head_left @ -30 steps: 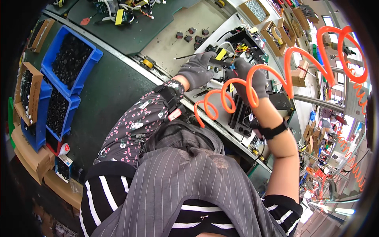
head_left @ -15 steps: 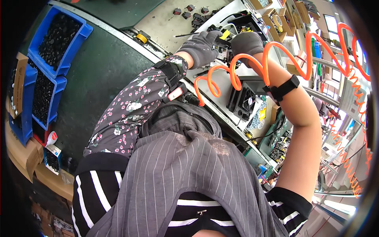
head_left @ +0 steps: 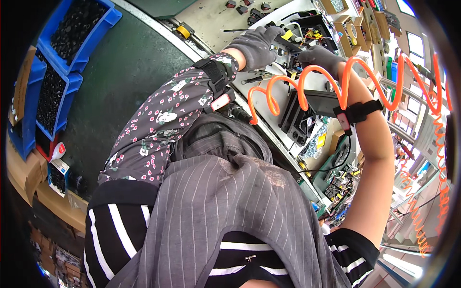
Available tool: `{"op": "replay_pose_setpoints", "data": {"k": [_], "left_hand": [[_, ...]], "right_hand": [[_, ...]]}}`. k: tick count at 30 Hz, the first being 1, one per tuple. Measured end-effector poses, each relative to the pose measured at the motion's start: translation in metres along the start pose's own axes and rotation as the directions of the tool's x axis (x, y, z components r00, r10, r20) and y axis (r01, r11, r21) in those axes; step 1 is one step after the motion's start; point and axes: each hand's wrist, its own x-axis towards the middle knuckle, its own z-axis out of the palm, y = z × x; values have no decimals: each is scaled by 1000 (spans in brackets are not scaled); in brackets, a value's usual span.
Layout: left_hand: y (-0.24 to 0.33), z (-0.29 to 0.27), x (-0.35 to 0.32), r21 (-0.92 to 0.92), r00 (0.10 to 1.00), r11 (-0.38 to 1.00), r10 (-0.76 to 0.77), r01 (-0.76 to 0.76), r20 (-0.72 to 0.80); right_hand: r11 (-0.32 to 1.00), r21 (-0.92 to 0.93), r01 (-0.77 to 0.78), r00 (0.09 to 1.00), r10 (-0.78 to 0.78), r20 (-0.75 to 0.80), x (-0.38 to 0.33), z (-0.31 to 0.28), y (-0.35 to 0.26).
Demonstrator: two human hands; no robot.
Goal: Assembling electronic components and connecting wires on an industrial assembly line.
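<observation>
My left hand (head_left: 254,49), in a grey work glove, is over the worktop with its fingers curled on a dark narrow strip-like part (head_left: 288,45). At the strip's other end is my right hand (head_left: 319,59), gloved in grey too, its fingers bent and their tips partly hidden. Just beyond both hands lies an open black housing (head_left: 314,24) with yellow, red and white wiring. Small electrical parts sit between and below the gloves. A black box-like unit (head_left: 297,117) stands nearer to me, below my right hand.
An orange coiled hose (head_left: 302,89) loops across my right forearm. Blue bins (head_left: 79,72) of small black parts stand at the left on the dark green surface (head_left: 125,62). Small switches (head_left: 254,13) lie at the far side. Cardboard boxes (head_left: 345,29) are at the far right.
The view has shifted slightly. My right hand has drawn back a little toward me and away from the left, and more of the wiring and the dark strip now shows between them.
</observation>
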Motion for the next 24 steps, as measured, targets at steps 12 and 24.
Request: {"op": "replay_pose_setpoints", "data": {"k": [12, 24], "left_hand": [[8, -4, -2, 8, 999, 999, -37, 36, 26], [10, -4, -2, 16, 1000, 1000, -22, 22, 6]], "right_hand": [[743, 583, -328, 942, 305, 142, -19, 26, 0], [642, 595, -484, 875, 376, 305, -7, 10, 14]]}}
